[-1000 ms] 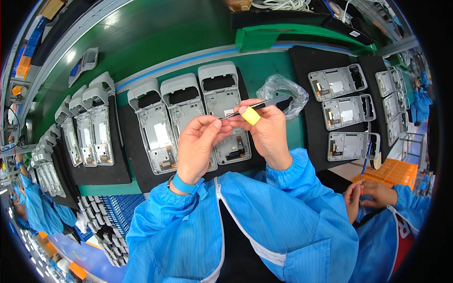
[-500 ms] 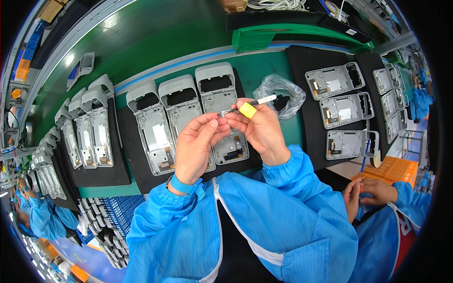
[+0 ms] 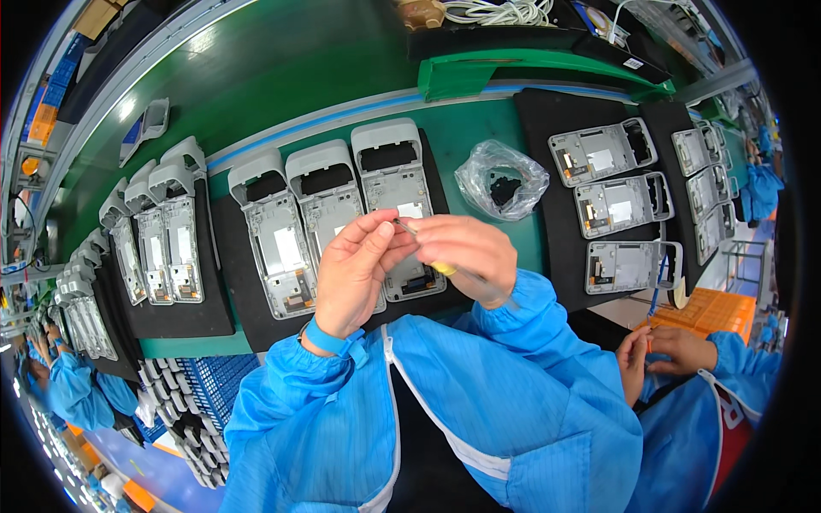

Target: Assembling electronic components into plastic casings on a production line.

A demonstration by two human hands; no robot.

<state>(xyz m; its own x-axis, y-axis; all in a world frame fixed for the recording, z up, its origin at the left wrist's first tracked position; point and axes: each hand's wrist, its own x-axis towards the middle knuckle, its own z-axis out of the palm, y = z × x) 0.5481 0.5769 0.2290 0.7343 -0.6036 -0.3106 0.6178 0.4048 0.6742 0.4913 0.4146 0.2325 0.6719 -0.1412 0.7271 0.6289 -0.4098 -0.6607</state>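
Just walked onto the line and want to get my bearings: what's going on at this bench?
A person in a blue smock holds a slim tool with a yellow band in the right hand, its tip meeting the left hand. Below lie three grey device housings on a black mat. A clear bag sits beside them.

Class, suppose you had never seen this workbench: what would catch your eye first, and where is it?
First, the two hands meeting at the centre: the left hand and right hand pinch a thin tool with a yellow band between them. Behind them, three grey device housings lie in a row on a black mat. To the right sits a crumpled clear plastic bag.
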